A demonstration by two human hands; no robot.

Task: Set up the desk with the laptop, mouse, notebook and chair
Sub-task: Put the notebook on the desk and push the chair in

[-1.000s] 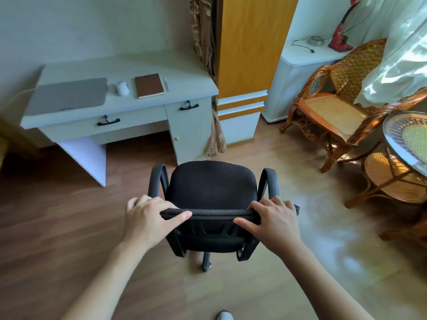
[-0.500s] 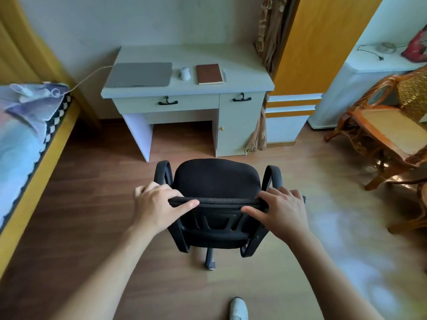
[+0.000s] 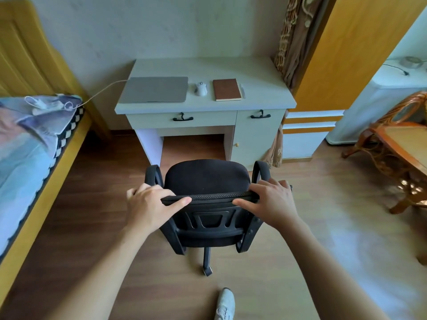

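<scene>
Black chair (image 3: 206, 179) backrest gripped by left hand (image 3: 147, 204), right hand (image 3: 272, 202), facing desk (image 3: 205, 65).

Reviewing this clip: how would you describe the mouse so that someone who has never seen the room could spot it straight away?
Find the pale desk against the far wall. Three items lie in a row near its front edge: the mouse sits between the closed grey laptop and the brown notebook. It is small, white and rounded; its neighbours are flat rectangles.

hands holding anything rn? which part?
Both hold the chair by the top edge of its backrest: left hand near the left corner, right hand near the right, fingers over the front, thumbs along the rim.
</scene>
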